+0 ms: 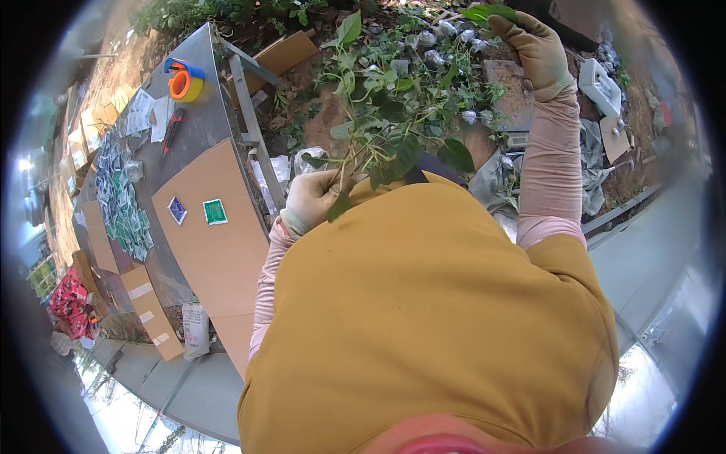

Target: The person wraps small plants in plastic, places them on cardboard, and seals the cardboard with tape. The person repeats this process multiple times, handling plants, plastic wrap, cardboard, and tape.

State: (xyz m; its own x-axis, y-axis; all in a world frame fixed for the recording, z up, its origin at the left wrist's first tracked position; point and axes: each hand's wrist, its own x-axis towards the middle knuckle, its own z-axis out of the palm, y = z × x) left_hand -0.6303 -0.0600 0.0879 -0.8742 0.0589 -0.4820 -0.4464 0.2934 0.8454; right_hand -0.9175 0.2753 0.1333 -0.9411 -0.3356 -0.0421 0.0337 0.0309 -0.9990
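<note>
My left hand [315, 198], in a pale work glove, is closed around the lower stems of a bunch of leafy green cuttings [391, 133]. The bunch rises in front of my chest, with its leaves spreading up and to the right. My gloved right hand [536, 54] is raised at the upper right, away from the bunch. Between its thumb and fingers it pinches a green leafy piece [488, 12]; whether this has a stem is hidden by the fingers. Beyond the bunch, many plants with silver-wrapped bases [434, 57] lie on the ground.
At left, a metal table [193, 113] carries a cardboard sheet [210, 227], a blue and a green packet [215, 211], a packet pile [122, 198], a red-handled tool [172, 131] and tape rolls [186, 84]. A white box [599, 88] stands right. Another person [71, 303] is far left.
</note>
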